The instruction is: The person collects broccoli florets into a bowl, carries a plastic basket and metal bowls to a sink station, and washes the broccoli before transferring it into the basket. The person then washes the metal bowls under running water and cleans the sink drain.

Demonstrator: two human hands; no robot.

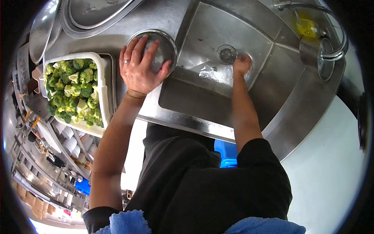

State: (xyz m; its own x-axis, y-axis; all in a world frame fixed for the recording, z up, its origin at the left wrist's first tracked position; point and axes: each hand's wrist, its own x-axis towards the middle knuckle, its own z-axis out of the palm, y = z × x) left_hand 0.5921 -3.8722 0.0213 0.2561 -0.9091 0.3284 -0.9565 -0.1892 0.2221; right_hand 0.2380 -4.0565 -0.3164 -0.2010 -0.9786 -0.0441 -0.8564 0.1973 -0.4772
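My left hand (142, 66) rests with its fingers spread on a round metal bowl or lid (168, 48) at the sink's left edge. Down in the metal sink (194, 95), my right hand (242, 64) is beside the round drain (226, 54). Its fingers look curled, and whether anything is in them is hidden. A little water and a small green scrap lie on the sink floor near the drain. Left of my left hand, a white basket (103, 89) is full of cut broccoli (74, 91).
A curved faucet (339, 43) and a bottle of yellow liquid (309, 28) stand at the upper right. Large round metal pans (99, 13) and a perforated colander (41, 35) are at the upper left. Shelves with dishes are at the lower left. A blue container (227, 152) is below the sink.
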